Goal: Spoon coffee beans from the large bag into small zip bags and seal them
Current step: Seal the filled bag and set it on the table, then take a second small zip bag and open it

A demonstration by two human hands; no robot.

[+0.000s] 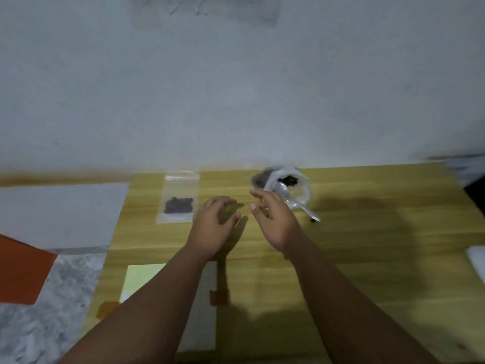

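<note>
A small clear zip bag (178,197) with dark coffee beans in its lower half lies flat on the wooden table (367,232), far left of centre. The large clear bag of beans (286,181) sits open at the table's far edge, a metal spoon (296,203) resting in its mouth with the handle pointing toward me. My left hand (214,227) hovers just right of the small bag, fingers loosely curved, holding nothing. My right hand (273,219) is raised in front of the large bag, fingers relaxed and empty. A loose bean (312,220) lies by the spoon handle.
A pale sheet of paper (141,279) taped to the table lies under my left forearm. A grey wall rises right behind the table. Left of the table are a marbled floor (52,298) and an orange object (21,274). A white thing (476,258) shows at the right edge.
</note>
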